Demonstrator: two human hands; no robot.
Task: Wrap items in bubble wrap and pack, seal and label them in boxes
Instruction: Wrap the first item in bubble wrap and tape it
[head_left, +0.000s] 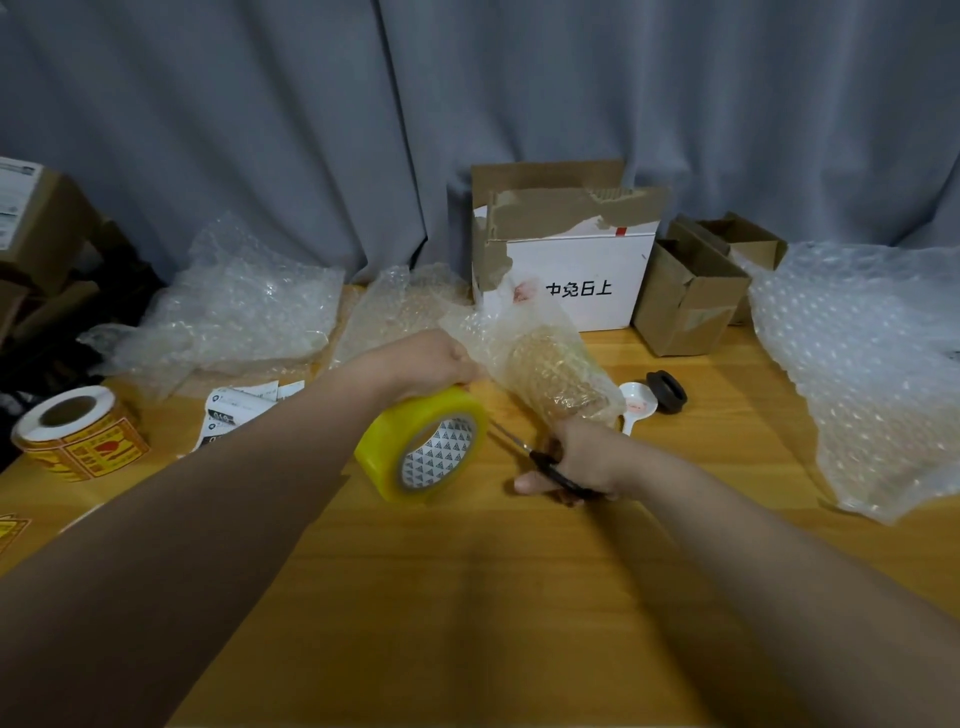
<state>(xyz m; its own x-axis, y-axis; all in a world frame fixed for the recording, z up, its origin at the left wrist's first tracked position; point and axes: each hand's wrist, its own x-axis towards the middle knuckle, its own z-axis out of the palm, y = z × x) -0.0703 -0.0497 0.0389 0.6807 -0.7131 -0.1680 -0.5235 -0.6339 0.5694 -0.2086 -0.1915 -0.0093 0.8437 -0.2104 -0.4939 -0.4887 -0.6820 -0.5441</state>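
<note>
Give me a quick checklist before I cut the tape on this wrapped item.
1. Scissors gripped: ok, right hand holds the black handles.
2. Tape roll steadied: ok, left hand holds its top.
3. Tape stuck onto bubble-wrapped item: cannot tell, no strip visible.
4. Blade clear of left fingers: cannot tell, fingers hidden.
5. White box open: ok, flaps up.

The tape roll (421, 452) is glossy plastic, the boxes (685, 312) matt cardboard, the smooth table (467, 597) seemingly wood
</note>
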